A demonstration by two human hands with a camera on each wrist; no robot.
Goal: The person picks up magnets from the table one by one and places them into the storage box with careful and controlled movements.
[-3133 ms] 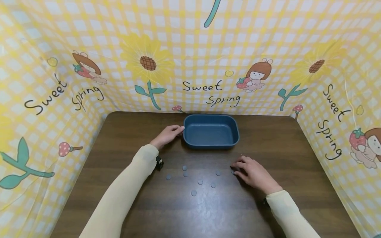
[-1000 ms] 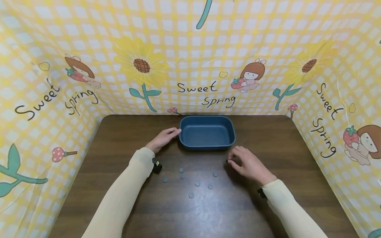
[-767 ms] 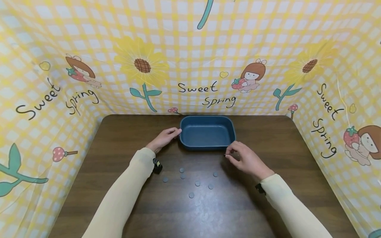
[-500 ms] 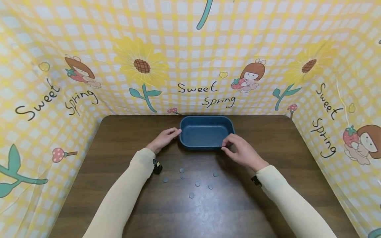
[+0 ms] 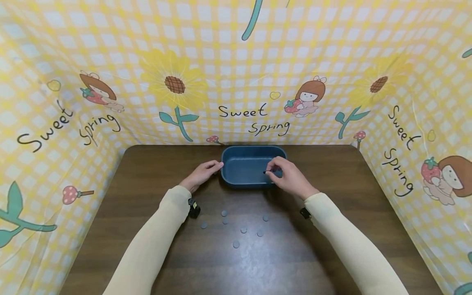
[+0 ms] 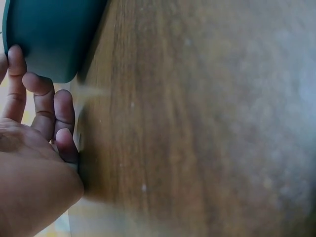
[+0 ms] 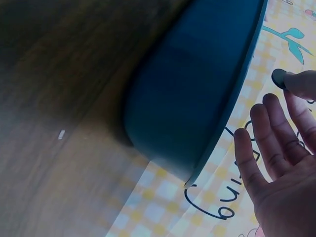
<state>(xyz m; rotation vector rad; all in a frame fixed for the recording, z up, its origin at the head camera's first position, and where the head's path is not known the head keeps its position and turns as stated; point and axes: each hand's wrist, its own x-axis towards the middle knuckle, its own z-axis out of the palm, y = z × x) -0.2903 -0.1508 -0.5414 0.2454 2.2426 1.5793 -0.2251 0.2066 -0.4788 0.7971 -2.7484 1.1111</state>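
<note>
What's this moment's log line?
left hand: touches dark blue rectangular container | right hand: pinches dark round disc over container | brown wood-grain table: seven grey round discs

The head camera looks forward and down from above, farthest off, spanning the desk (image 5: 177, 262) and the printed cloth (image 5: 250, 53) behind. The left wrist view sits close and turned sideways, left hand (image 6: 37, 140) at lower left. The right wrist view is close and tilted, right hand (image 7: 286, 177) at right. All three share the blue dish (image 5: 241, 172).
</note>
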